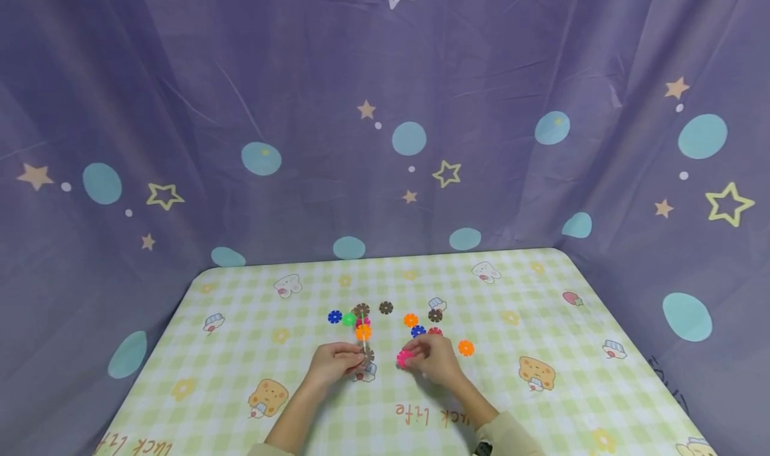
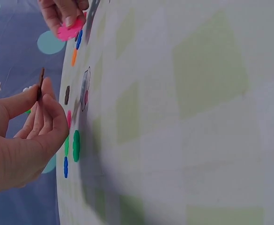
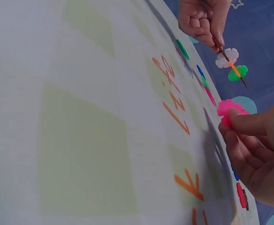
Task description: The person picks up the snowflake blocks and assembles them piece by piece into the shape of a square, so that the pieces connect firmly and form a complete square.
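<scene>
My left hand point(image 1: 337, 362) pinches a brown snowflake disc point(image 2: 40, 84) between thumb and fingers. Joined to it in a row are an orange disc point(image 3: 233, 69) and another brown one at the far end, with a white disc point(image 3: 227, 57) and a green disc point(image 3: 238, 73) set crosswise. This joined piece is held above the table. To the right, my right hand point(image 1: 438, 359) pinches a pink snowflake disc point(image 3: 230, 108) by its edge. The pink disc and the joined piece are apart.
Beyond the hands lie loose discs on the checked tablecloth point(image 1: 240, 349): a blue one point(image 1: 335, 317), a brown one point(image 1: 386, 307), an orange one point(image 1: 411, 320) and several more. Another orange disc point(image 1: 466, 348) lies right of my right hand. A purple curtain point(image 1: 337, 195) hangs behind the table.
</scene>
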Action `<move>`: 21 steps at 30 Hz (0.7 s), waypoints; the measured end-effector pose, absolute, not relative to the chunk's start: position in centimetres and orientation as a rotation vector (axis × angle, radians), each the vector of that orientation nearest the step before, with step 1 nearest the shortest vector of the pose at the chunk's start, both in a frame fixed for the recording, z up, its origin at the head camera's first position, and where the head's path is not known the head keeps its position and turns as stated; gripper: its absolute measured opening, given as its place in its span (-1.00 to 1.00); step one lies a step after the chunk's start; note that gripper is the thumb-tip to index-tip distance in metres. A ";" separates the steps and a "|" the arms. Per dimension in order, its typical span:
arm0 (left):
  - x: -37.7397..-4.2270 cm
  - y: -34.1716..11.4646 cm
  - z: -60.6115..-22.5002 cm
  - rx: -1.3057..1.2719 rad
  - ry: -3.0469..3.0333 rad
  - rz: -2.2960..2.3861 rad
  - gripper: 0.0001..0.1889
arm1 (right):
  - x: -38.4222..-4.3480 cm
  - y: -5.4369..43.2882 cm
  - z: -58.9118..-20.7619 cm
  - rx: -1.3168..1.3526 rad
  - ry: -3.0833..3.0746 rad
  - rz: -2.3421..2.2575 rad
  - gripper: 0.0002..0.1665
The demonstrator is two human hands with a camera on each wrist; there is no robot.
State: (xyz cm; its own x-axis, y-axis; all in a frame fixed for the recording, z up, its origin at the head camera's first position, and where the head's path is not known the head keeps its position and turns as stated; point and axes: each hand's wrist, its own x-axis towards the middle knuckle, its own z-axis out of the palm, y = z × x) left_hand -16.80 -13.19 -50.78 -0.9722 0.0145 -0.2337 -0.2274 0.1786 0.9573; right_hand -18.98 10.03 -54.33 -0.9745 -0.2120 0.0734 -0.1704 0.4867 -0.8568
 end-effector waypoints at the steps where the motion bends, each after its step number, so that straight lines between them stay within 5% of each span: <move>1: -16.8 -13.2 -50.8 -0.201 2.259 1.886 -0.74 | -19.0 9.9 -54.4 -0.320 2.641 -1.581 -0.80; 21: -16.7 -12.2 -50.8 -0.227 2.230 1.847 -0.73 | -17.2 7.8 -51.0 -0.402 2.379 -1.931 -0.88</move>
State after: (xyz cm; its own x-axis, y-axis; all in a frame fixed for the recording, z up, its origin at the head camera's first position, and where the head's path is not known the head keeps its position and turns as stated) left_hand -16.73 -12.18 -50.77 -0.9600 0.0313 -0.2782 -0.2675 0.1904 0.9445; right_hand -17.17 7.81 -50.99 -0.9649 -0.2321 0.1231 -0.1682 0.1859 -0.9681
